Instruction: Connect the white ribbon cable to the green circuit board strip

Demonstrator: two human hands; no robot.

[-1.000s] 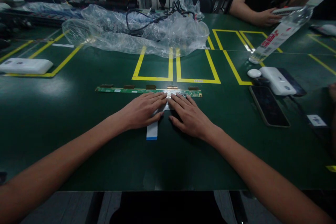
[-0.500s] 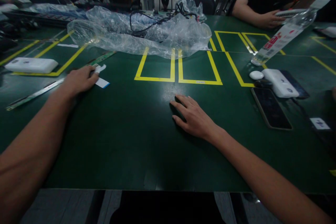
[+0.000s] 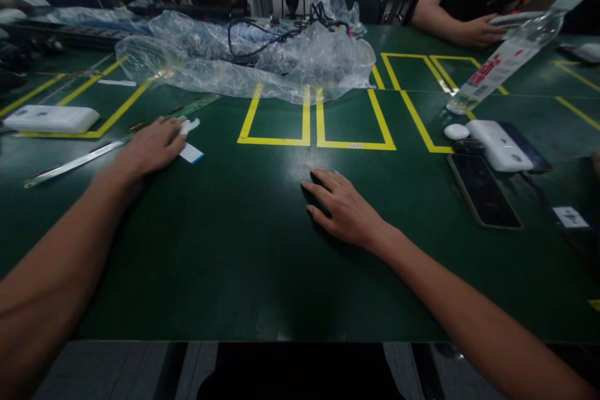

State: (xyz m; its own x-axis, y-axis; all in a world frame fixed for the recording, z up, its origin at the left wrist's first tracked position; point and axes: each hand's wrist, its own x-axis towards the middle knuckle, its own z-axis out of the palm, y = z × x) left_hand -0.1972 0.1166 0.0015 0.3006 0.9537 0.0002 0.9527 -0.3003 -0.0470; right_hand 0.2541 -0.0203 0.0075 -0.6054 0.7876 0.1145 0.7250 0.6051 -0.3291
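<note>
Circuit strip point(image 3: 197, 104), long, green and narrow, lies slantwise on our green table point(image 3: 244, 250) at far left with its white ribbon cable point(image 3: 191, 151) under our left hand point(image 3: 149, 149), fingers pressing it down, while our right hand point(image 3: 341, 207) rests flat, holding nothing.

Brightness: your picture is dim and the green table point(image 3: 244, 250) looks dark.
Light: it comes from above you, with a soft pale shine on the table near your right hand point(image 3: 344, 209).
Glare: the plastic bag point(image 3: 281, 62) glints white.
Shadows: small dark ones sit under your right hand's fingers.
Edges: your arms look stretched and the bottle point(image 3: 506, 59) leans.
Blur: far chairs look soft.
</note>
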